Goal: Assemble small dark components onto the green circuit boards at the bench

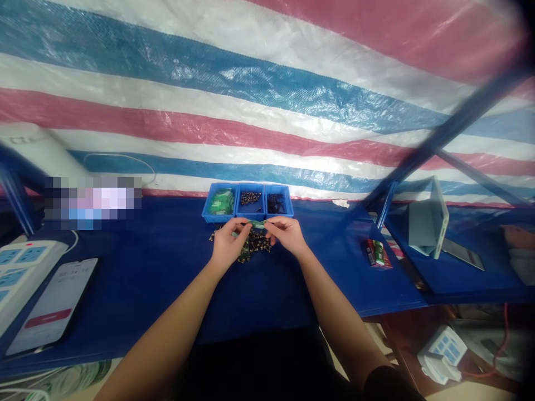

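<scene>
Head view: a small, slim, translucent green piece [257,224] is held level above a blue table [159,273], just in front of the bins. The left hand [227,242] pinches its left end between thumb and fingers; the right hand [289,235] pinches its right end in the same way, so that only the middle shows clearly. Beneath and between the hands lies a loose heap of small black and brass-coloured parts [261,243], partly hidden by the fingers.

Directly beyond stand three open blue plastic bins, side by side. The left bin [214,218] contains green pieces, the middle bin [249,210] small dark and brass-coloured parts, and the right bin [291,208] thin black parts. The hands stand before their near edges.

To the left, well apart, lie a phone with a lit pale screen [54,303] and, beside it, a white power strip with blue sockets [29,257]; a pixelated patch behind them cannot be read. To the right lie a small red-and-green packet [379,254] and, farther off, a pale upright tablet-like device [438,220]. A diagonal blue metal strut [451,120] crosses in front of the red, white and blue striped plastic sheet [251,89] that fills the background.
</scene>
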The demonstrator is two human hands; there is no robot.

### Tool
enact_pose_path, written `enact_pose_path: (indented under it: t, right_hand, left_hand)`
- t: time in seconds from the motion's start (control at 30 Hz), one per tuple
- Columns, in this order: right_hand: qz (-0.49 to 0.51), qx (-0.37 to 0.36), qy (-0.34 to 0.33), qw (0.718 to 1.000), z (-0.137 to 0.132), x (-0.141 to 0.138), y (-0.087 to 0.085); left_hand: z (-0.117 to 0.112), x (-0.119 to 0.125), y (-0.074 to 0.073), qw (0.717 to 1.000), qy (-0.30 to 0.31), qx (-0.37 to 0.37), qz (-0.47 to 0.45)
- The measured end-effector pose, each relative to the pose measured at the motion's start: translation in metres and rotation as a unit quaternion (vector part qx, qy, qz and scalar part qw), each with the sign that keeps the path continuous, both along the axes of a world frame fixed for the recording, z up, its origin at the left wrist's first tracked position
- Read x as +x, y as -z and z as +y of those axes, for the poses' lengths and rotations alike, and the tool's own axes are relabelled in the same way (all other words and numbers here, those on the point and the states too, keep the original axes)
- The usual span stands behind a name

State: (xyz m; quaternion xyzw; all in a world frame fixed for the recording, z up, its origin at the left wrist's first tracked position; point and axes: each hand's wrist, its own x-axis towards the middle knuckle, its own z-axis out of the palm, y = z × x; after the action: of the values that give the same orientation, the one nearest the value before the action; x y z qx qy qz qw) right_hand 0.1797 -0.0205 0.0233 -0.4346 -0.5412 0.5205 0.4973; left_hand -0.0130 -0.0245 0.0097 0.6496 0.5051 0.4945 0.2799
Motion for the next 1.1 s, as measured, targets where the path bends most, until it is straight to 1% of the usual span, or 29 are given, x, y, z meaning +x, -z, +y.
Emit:
enact_pose_path:
  t: [0.17,0.23,0.4,0.53,0.7,0.83,0.97,1.1]
  right_hand:
    - [0.016,0.014,-0.004,1.0,-0.0012,-0.0002,-0.0023]
    - [0.007,0.017,-0.002,1.0,-0.0017,-0.0009,-0.002]
    - [-0.009,0.056,0.048,0.997,-0.0017,-0.0037,0.0021]
    - [-0.021,0.065,0.053,0.996,-0.001,-0.0047,0.0023]
    - [0.0,0.051,0.066,0.997,-0.0021,-0.0067,-0.0016]
    - [0.027,0.024,0.07,0.997,-0.0007,-0.0076,-0.0003]
    - [0.016,0.007,0.081,0.997,0.0016,-0.008,0.004]
    - [-0.005,0.022,0.082,0.996,0.0021,-0.0079,0.0059]
  left_hand:
    - [-0.0023,-0.0005,-0.0026,0.997,0.055,0.002,-0.055]
    - [-0.0023,-0.0011,-0.0029,0.996,0.061,0.005,-0.065]
    - [0.0003,-0.0006,0.0014,0.998,0.03,0.014,-0.047]
    - [0.0018,0.0005,0.0046,0.999,0.017,0.021,-0.044]
    - [0.0025,0.0014,0.0053,0.998,0.004,0.015,-0.063]
    - [0.0037,0.0028,0.005,0.996,0.006,0.003,-0.094]
    - [0.0031,0.0038,0.0026,0.995,0.009,-0.015,-0.101]
    - [0.0008,0.0036,-0.0009,0.995,0.011,-0.026,-0.092]
